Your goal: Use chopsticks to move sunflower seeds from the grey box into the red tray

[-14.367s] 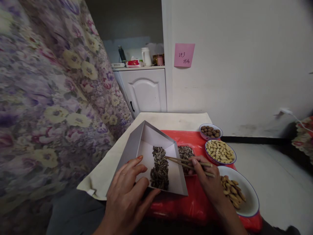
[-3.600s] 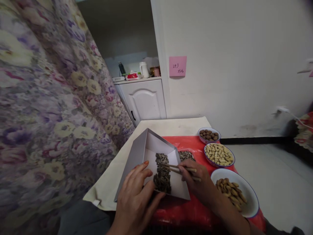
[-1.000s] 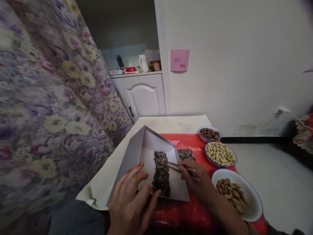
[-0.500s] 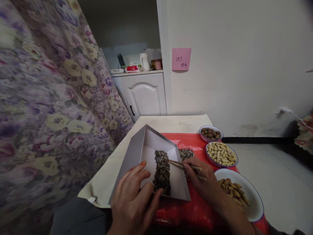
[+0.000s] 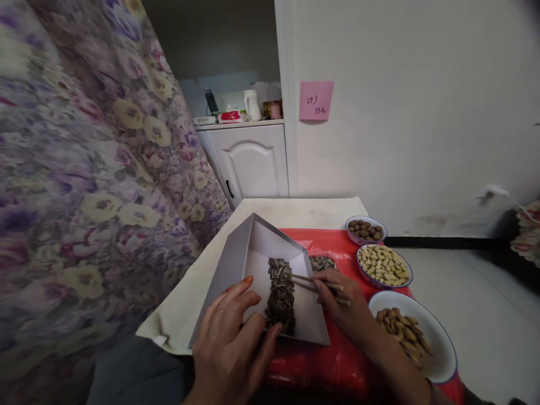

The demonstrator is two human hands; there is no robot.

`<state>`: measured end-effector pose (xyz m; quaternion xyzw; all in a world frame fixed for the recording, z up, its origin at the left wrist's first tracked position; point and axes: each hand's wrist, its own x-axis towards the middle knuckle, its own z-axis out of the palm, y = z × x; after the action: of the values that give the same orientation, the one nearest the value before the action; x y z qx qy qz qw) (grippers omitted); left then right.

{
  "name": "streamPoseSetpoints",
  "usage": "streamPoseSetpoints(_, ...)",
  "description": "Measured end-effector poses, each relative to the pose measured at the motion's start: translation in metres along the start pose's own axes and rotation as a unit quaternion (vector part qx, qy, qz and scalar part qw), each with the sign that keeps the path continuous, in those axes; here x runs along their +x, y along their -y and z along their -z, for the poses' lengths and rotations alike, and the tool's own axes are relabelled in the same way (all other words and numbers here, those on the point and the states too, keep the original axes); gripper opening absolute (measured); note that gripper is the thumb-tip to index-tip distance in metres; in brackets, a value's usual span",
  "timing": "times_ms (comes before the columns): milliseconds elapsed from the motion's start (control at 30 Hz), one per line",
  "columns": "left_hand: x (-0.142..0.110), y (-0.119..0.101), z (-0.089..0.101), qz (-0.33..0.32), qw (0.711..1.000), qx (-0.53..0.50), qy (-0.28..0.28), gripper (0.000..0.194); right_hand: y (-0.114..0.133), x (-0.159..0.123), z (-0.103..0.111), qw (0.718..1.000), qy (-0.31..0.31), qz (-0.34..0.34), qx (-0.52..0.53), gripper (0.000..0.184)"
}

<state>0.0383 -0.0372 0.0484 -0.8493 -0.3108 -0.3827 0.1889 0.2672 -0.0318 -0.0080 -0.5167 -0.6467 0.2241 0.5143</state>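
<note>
A grey open box (image 5: 261, 247) with a pale inside lies in front of me, and a strip of striped sunflower seeds (image 5: 280, 301) runs down its middle. My left hand (image 5: 230, 337) rests at the box's near left side, fingers apart, thumb by the near end of the seeds. In my right hand (image 5: 348, 306) is a pair of wooden chopsticks (image 5: 314, 284). Their tips are at the right edge of the seed strip, toward its upper part. Whether a seed sits between the tips, I cannot tell. More sunflower seeds (image 5: 323, 263) show just beyond the box's right wall.
Along the right stand a bowl of round brown nuts (image 5: 366, 229), a bowl of peanuts (image 5: 385, 265) and a white bowl (image 5: 441, 343) with long brown nuts. A red sheet (image 5: 337, 242) covers part of the pale cloth (image 5: 295, 208). A floral curtain (image 5: 105, 197) hangs at left.
My right hand and the chopsticks have shifted slightly left relative to the box, with the tips still by the seeds. My left hand stays in place. The view has moved a little.
</note>
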Motion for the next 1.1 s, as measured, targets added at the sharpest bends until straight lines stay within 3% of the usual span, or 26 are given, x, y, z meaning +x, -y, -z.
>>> streamPoseSetpoints(167,0.000,0.000,0.000,0.005,1.000,-0.002,-0.002,0.012,-0.008,0.001,-0.012,1.000,-0.001,0.017,-0.005,0.020)
streamPoseSetpoints(733,-0.002,0.002,0.001,0.011,1.000,0.001,0.003,0.014,-0.008,-0.001,-0.011,0.999,-0.015,0.025,-0.038,0.020)
streamPoseSetpoints(1100,-0.006,0.004,0.000,0.009,1.000,0.004,-0.002,0.013,0.008,-0.002,0.004,1.000,-0.014,-0.008,0.022,0.021)
